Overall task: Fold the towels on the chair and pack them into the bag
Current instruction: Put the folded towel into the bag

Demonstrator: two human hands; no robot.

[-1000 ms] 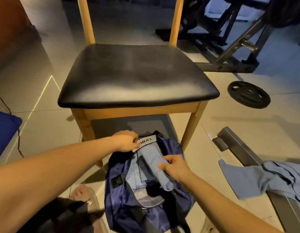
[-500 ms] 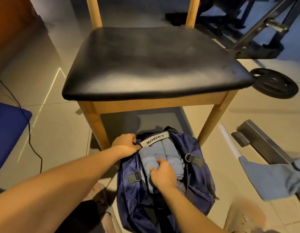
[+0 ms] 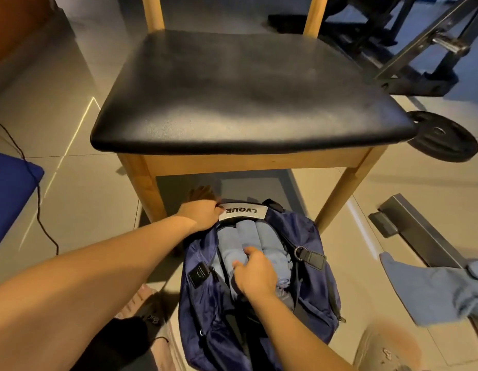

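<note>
A navy bag (image 3: 311, 298) lies open on the floor in front of the wooden chair (image 3: 248, 92), whose black seat is bare. Several rolled light-blue towels (image 3: 267, 236) lie side by side inside the bag. My left hand (image 3: 201, 214) grips the bag's rim beside the white label. Inside the opening, my right hand (image 3: 255, 274) rests on the towels with its fingers curled into the cloth. One more light-blue towel (image 3: 430, 287) lies loose on the floor at the right.
A weight plate (image 3: 444, 136) and gym machine frame (image 3: 409, 62) stand behind the chair at right. A grey metal bar (image 3: 417, 231) runs along the floor by the loose towel. A blue cushion (image 3: 10, 199) and black cable (image 3: 37, 194) lie left.
The view has moved closer and lower over the bag. My right hand has pushed the last roll down among the others; my left hand keeps its hold on the rim.
</note>
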